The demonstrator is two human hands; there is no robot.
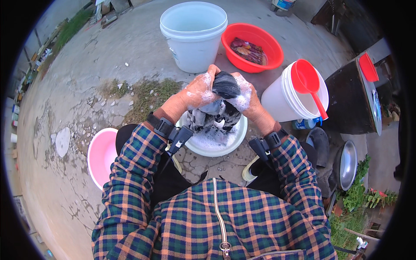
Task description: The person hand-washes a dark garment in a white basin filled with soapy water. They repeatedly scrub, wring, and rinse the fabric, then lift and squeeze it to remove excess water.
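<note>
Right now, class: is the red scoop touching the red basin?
Apart. The head view shows the scoop resting on a white bucket, with bare ground between it and the basin.

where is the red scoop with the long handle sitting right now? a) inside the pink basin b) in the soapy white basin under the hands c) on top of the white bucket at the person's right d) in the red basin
c: the red scoop rests across the open top of the white bucket at the person's right, its handle sticking out over the rim.
</note>
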